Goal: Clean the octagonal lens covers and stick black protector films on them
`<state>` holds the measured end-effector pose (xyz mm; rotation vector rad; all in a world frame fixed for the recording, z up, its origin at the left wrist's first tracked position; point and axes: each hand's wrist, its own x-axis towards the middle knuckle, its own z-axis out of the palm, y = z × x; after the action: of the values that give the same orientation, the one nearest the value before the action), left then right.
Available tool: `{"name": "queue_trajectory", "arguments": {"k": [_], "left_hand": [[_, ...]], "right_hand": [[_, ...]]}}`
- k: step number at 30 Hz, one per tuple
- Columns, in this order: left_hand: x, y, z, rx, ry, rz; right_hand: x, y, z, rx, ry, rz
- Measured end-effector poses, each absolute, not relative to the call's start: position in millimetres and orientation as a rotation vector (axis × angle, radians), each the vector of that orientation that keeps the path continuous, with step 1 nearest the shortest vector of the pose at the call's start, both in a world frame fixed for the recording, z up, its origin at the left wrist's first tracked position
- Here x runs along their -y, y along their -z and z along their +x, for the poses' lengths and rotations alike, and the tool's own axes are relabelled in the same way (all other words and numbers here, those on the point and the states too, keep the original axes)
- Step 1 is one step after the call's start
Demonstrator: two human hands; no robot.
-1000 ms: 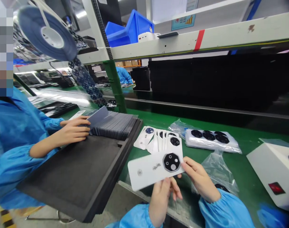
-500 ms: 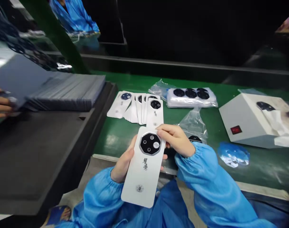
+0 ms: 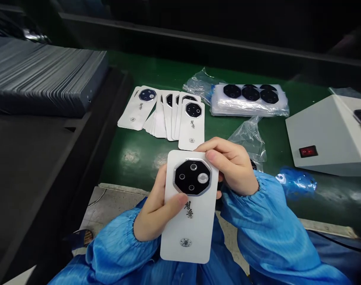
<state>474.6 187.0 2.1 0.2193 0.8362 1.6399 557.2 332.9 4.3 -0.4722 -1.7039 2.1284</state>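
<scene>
white panel (image 3: 193, 229), black korean lettering (image 3: 189, 210)

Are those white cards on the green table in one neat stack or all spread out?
Spread out: the white cards overlap like a messy fan on the green table, with several dark circles showing.

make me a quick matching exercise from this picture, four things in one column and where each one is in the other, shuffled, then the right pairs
Things
1. nearest white panel
2. red switch
3. blue plastic
4. row of grey sheets

Places
A. crumpled on the green bench
B. on the black tray
C. held by the left hand and right hand
D. on the front of the pale box

Pairs: 1-C, 2-D, 3-A, 4-B
</scene>
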Motion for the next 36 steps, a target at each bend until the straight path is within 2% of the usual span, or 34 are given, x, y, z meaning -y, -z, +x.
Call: {"name": "queue_trajectory", "arguments": {"k": [14, 26, 36], "left_hand": [[-185, -7, 479, -0.966, -1.609, 0.218], [-188, -13, 483, -0.862, -1.640, 0.157], [-191, -11, 482, -0.841, -1.620, 0.150]], "right_hand": [[-334, -12, 561, 1.684, -2.127, -0.446], [-335, -12, 561, 1.660, -2.130, -0.454], [-333, -12, 563, 1.684, -1.998, -0.541]]}}
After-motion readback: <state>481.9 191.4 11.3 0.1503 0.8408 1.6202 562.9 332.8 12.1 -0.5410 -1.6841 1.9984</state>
